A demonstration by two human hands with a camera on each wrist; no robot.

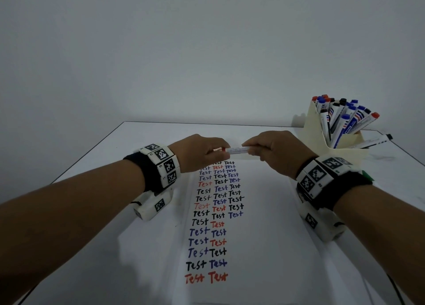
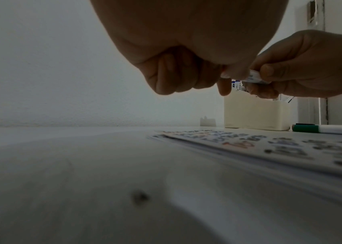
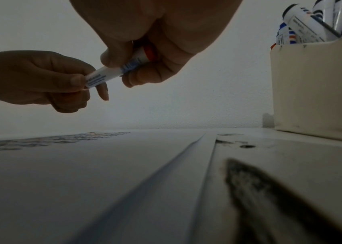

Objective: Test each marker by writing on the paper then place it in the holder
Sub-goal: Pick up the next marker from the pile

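A white marker point(image 1: 236, 150) with a red cap is held level above the top of the paper point(image 1: 264, 224), between both hands. My left hand point(image 1: 218, 149) pinches its red cap end, while my right hand point(image 1: 250, 150) grips the barrel. In the right wrist view the marker point(image 3: 111, 74) runs from my right hand point(image 3: 136, 66) down-left to my left hand point(image 3: 80, 82); its rear end is red. The cap is mostly hidden by my left fingers. The cream holder point(image 1: 322, 132) stands at the back right, with several markers in it. The paper carries columns of "Test" in black, blue and red.
A black-capped marker point(image 1: 372, 141) lies on the table right of the holder. A green-capped marker point(image 2: 328, 129) lies beside the paper near my right wrist. The white table point(image 1: 142, 139) ends at a dark edge on the left and the back, against a plain wall.
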